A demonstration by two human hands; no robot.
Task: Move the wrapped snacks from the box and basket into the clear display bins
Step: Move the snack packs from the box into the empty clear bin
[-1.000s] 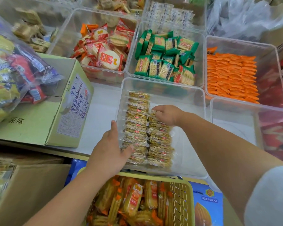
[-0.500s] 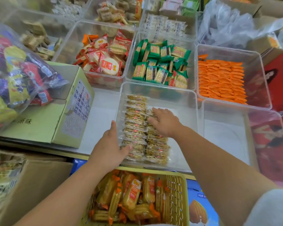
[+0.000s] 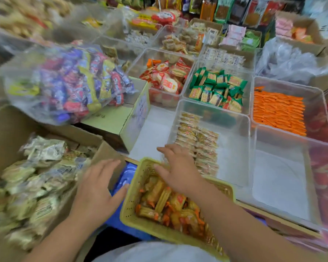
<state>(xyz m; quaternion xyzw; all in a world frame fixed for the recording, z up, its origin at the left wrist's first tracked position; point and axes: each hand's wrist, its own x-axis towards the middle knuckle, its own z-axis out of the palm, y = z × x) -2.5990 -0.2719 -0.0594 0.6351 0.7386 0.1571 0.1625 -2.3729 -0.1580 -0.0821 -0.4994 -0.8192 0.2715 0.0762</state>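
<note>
- The right hand (image 3: 178,173), fingers spread and empty, was over the far rim of the yellow basket (image 3: 129,207). A careless sweep could have scattered the neat rows (image 3: 199,146) in the clear bin (image 3: 235,120) at its 12 o'clock.
- The left hand (image 3: 97,188), likewise splayed and empty, hung at the basket's 9 o'clock and might have tipped it.
- Orange-wrapped snacks (image 3: 167,203) lay loose in the basket, so a sloppy grab could have dropped some.

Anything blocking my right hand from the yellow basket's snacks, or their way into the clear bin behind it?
Nothing visible. The right hand is above the basket; its snacks lie uncovered, and the clear bin just beyond is open-topped.
</note>
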